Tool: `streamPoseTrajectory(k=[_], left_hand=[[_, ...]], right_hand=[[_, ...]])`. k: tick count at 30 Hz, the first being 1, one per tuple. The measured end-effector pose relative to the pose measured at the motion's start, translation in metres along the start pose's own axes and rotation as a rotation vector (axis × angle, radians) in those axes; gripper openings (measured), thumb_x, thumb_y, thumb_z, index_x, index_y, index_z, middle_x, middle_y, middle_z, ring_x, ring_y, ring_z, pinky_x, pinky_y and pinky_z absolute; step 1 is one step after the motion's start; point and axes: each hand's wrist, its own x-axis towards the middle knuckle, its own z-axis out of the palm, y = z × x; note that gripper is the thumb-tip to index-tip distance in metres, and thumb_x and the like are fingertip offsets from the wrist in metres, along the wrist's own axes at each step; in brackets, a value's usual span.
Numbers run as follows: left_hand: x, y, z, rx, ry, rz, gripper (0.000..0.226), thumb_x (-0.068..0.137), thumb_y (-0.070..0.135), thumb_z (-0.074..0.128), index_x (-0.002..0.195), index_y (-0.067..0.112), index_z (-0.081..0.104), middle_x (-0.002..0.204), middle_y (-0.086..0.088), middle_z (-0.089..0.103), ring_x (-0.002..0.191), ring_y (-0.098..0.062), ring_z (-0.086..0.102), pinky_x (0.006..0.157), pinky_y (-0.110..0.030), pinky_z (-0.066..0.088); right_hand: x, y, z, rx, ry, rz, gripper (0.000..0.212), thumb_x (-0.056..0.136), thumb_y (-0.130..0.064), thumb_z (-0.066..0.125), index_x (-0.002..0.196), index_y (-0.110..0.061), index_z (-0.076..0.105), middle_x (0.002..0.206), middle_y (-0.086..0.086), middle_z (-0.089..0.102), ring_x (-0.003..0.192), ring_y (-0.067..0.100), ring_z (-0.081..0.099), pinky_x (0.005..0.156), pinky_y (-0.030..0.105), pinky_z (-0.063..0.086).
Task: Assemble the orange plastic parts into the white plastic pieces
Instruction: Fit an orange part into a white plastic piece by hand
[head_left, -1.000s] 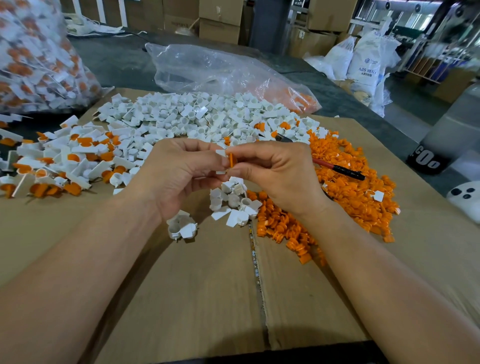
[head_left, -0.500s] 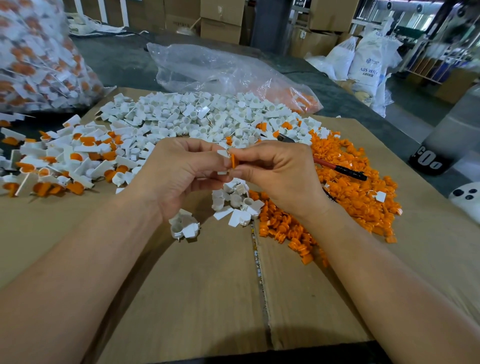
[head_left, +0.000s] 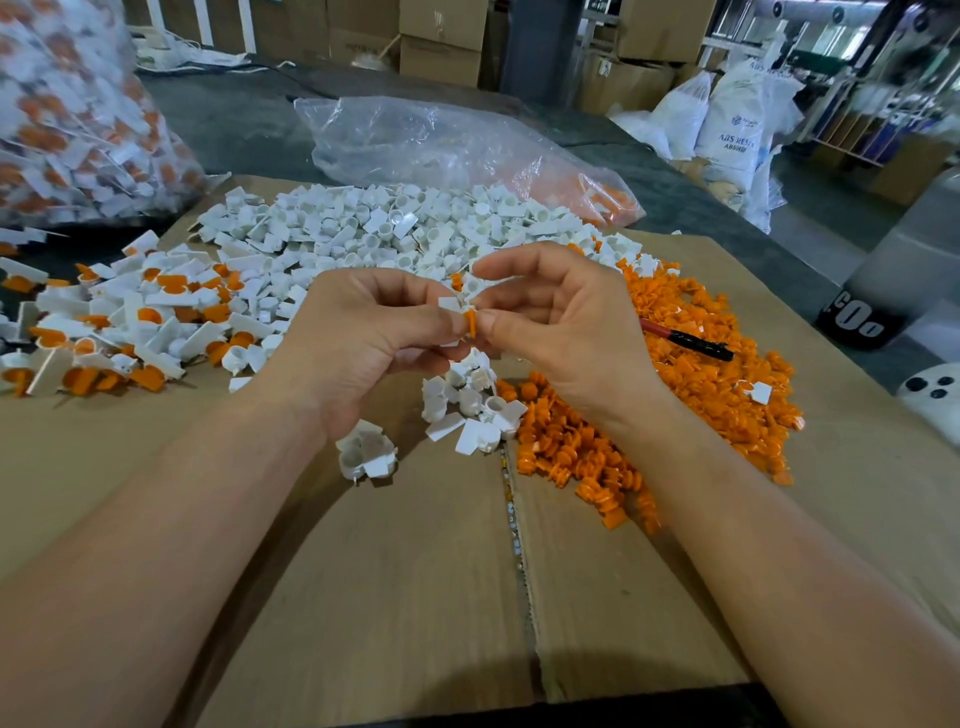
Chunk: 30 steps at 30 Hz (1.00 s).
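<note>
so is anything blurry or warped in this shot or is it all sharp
Head view: the left hand holding a white piece and the right hand pinching the orange part are sharp; the bag of assembled pieces at far left is smeared; glare streaks the clear plastic bag; the wide lens stretches both forearms at the bottom edge; the top right background is blurred.

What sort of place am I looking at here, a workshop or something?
Probably a factory or warehouse assembly bench: heaps of loose white plastic pieces and orange plastic parts lie on flattened cardboard, with stacked cartons and white resin sacks behind.
</note>
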Motion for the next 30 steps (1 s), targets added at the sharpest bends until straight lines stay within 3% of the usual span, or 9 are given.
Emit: streamPoseTrajectory(k=[11,15,30], left_hand=[[-0.0002,-0.0003,-0.0012,0.000,0.000,-0.023,0.019,0.069,-0.007,0.068,0.059,0.009,0.066,0.057,-0.008,0.066,0.053,-0.016,0.065,0.057,-0.023,0.056],[-0.0004,0.0000,-0.0021,-0.063,-0.034,-0.090,0.009,0.052,0.005,0.070,0.060,0.008,0.066,0.056,-0.008,0.065,0.051,-0.014,0.064,0.050,-0.019,0.053],[-0.0004,0.0015,-0.0012,-0.087,-0.019,-0.140,0.027,0.048,0.010,0.069,0.073,0.001,0.063,0.054,-0.005,0.064,0.049,-0.011,0.063,0.044,-0.015,0.048]], right_hand=[[-0.0001,-0.0008,-0.0004,0.059,-0.008,0.074,0.028,0.077,0.005,0.067,0.084,-0.020,0.059,0.071,-0.002,0.067,0.065,0.012,0.067,0.068,0.027,0.057],[-0.0010,-0.0004,0.0004,0.061,-0.036,0.069,0.022,0.079,0.006,0.064,0.083,-0.016,0.062,0.072,-0.001,0.066,0.064,0.010,0.067,0.065,0.023,0.056],[-0.0012,0.0009,0.0001,0.066,-0.087,0.052,0.023,0.081,0.008,0.060,0.092,-0.011,0.065,0.074,0.002,0.066,0.065,0.006,0.066,0.063,0.018,0.054]])
